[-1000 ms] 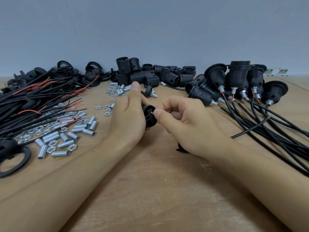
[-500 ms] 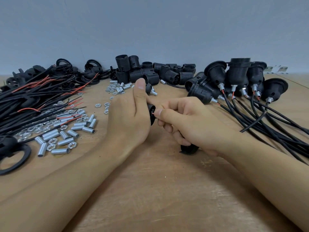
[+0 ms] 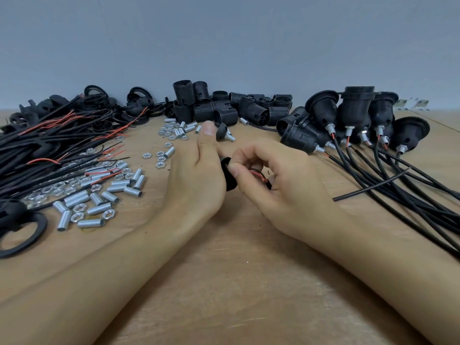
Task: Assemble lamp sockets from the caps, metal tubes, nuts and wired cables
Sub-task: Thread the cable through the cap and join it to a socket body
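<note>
Head view: the left hand (image 3: 196,180) grips a black cap (image 3: 229,178) mid-table (image 3: 236,282); the right hand (image 3: 281,185), just right, curls round a red-wired cable (image 3: 258,176) touching it.

Black cap (image 3: 230,174): mostly hidden between left hand (image 3: 196,175) and right hand (image 3: 281,180); shape unclear. Red wire (image 3: 258,176): only a short stretch shows inside the right fingers. Black ring (image 3: 23,235), at 9 o'clock: cut by the edge. Cable bundle (image 3: 423,195), at 3 o'clock: runs out of view. Pale items (image 3: 410,104), at 2 o'clock: too small to tell.
</note>
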Motion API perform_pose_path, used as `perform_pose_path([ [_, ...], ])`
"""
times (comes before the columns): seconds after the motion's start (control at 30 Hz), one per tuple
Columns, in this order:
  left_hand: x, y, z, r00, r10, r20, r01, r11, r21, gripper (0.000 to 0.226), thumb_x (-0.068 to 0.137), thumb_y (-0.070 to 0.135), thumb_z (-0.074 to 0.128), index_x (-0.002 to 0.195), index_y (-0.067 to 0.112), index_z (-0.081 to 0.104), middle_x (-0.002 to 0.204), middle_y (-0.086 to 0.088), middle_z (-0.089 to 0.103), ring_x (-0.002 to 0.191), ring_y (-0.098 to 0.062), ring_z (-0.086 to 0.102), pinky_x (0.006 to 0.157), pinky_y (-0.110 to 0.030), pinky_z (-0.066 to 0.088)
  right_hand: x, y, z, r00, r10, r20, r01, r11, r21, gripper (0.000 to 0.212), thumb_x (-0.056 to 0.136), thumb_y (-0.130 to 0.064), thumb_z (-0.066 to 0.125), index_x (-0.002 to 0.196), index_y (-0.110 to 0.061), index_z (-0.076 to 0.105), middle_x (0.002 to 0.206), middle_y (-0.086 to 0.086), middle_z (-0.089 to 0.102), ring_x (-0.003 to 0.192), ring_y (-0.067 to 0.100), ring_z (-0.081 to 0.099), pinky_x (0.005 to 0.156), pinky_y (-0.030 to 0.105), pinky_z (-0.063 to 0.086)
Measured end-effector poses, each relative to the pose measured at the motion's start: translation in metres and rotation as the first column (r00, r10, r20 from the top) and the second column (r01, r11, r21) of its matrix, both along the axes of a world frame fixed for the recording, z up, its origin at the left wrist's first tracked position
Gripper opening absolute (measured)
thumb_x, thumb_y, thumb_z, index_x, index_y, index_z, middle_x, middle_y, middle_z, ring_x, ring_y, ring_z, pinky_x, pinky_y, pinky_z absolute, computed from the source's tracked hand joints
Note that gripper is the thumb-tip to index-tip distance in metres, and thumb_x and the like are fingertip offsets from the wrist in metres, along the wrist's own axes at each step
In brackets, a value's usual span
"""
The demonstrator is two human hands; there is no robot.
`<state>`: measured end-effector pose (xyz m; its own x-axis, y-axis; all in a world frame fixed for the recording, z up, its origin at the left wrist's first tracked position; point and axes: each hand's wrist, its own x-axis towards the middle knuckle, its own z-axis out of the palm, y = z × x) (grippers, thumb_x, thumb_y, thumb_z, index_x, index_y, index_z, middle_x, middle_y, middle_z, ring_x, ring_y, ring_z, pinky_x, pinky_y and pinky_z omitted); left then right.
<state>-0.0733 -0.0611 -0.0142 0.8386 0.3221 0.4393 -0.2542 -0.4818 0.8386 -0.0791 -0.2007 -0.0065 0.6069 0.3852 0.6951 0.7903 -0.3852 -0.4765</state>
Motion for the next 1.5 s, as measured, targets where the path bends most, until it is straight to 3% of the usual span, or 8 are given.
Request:
perform_pose_path([
  [0.37, 0.004, 0.001, -0.001, 0.984, -0.093, -0.155, 0.063, 0.98, -0.189, 0.065, 0.104, 0.053, 0.027, 0.065, 0.016, 0.064, 0.051, 0.007, 0.057, 0.059, -0.015, 0.058, 0.068, -0.05, 0.052, 0.001, 0.0, 0.005, 0.942, 0.093, -0.322, -0.057, 0.991, 0.118, 0.01, 0.095, -0.015, 0.063, 0.085, -0.018, 0.062, 0.07, -0.015, 0.062, 0.065, 0.002, 0.057, 0.059, 0.018, 0.044],
  [0.5, 0.011, 0.005, -0.002, 0.979, -0.056, -0.194, 0.021, 0.984, -0.178, 0.068, 0.103, 0.057, 0.027, 0.066, 0.014, 0.064, 0.057, 0.003, 0.062, 0.062, -0.022, 0.06, 0.07, -0.048, 0.054, 0.005, -0.007, 0.016, 0.874, 0.085, -0.478, 0.029, 0.973, 0.227, 0.018, 0.096, -0.033, 0.052, 0.098, -0.021, 0.065, 0.092, -0.001, 0.067, 0.084, 0.013, 0.061, 0.076, 0.03, 0.05],
  [0.6, 0.012, 0.006, -0.003, 0.981, -0.024, -0.193, -0.006, 0.989, -0.15, 0.07, 0.103, 0.057, 0.025, 0.062, 0.016, 0.064, 0.05, 0.005, 0.06, 0.055, -0.018, 0.059, 0.071, -0.048, 0.055, 0.013, -0.036, 0.036, 0.883, -0.04, -0.468, -0.026, 0.991, -0.133, 0.018, 0.089, -0.044, 0.066, 0.098, -0.029, 0.065, 0.094, -0.007, 0.067, 0.077, 0.01, 0.061, 0.069, 0.02, 0.048],
  [0.77, 0.012, 0.006, -0.004, 0.98, -0.047, -0.192, 0.024, 0.992, -0.123, 0.067, 0.103, 0.057, 0.021, 0.061, 0.033, 0.067, 0.048, 0.004, 0.061, 0.049, -0.012, 0.058, 0.068, -0.045, 0.055, 0.015, -0.061, 0.041, 0.741, -0.173, -0.649, -0.293, 0.786, -0.544, 0.044, 0.067, -0.046, 0.081, 0.104, -0.033, 0.063, 0.092, -0.011, 0.062, 0.065, -0.007, 0.054, 0.065, 0.013, 0.044],
  [0.87, 0.011, 0.007, -0.004, 0.981, -0.052, -0.186, 0.026, 0.99, -0.135, 0.066, 0.103, 0.057, 0.022, 0.065, 0.03, 0.068, 0.049, 0.005, 0.061, 0.053, -0.013, 0.061, 0.073, -0.049, 0.058, 0.016, -0.057, 0.04, 0.738, -0.095, -0.668, -0.287, 0.852, -0.438, 0.027, 0.078, -0.03, 0.08, 0.103, -0.028, 0.07, 0.094, -0.008, 0.072, 0.07, -0.002, 0.064, 0.071, 0.019, 0.051],
  [0.97, 0.011, 0.007, -0.004, 0.987, -0.047, -0.153, 0.028, 0.992, -0.121, 0.071, 0.103, 0.056, 0.024, 0.062, 0.013, 0.064, 0.047, 0.007, 0.058, 0.054, -0.015, 0.059, 0.071, -0.05, 0.057, 0.017, -0.057, 0.039, 0.687, -0.006, -0.727, -0.27, 0.926, -0.263, 0.05, 0.072, -0.036, 0.078, 0.12, -0.031, 0.061, 0.101, -0.01, 0.071, 0.089, 0.017, 0.072, 0.089, 0.037, 0.055],
  [1.27, 0.008, 0.01, -0.002, 0.995, -0.059, 0.078, 0.055, 0.997, 0.052, 0.054, 0.108, 0.039, 0.027, 0.072, 0.02, 0.062, 0.057, -0.001, 0.056, 0.054, -0.004, 0.051, 0.055, -0.019, 0.037, 0.013, -0.043, 0.033, 0.686, 0.212, -0.697, -0.283, 0.959, 0.013, 0.025, 0.082, -0.032, 0.065, 0.104, -0.021, 0.071, 0.096, 0.005, 0.076, 0.077, 0.021, 0.07, 0.074, 0.029, 0.058],
  [1.5, 0.005, 0.01, -0.005, 0.972, -0.118, 0.205, 0.073, 0.974, 0.215, 0.044, 0.107, 0.032, 0.033, 0.079, 0.017, 0.064, 0.064, 0.014, 0.05, 0.065, 0.0, 0.049, 0.063, -0.015, 0.032, 0.014, -0.042, 0.029, 0.792, 0.003, -0.611, -0.151, 0.97, -0.191, 0.033, 0.096, -0.026, 0.058, 0.128, -0.027, 0.064, 0.098, 0.001, 0.074, 0.074, 0.014, 0.069, 0.085, 0.043, 0.058],
])
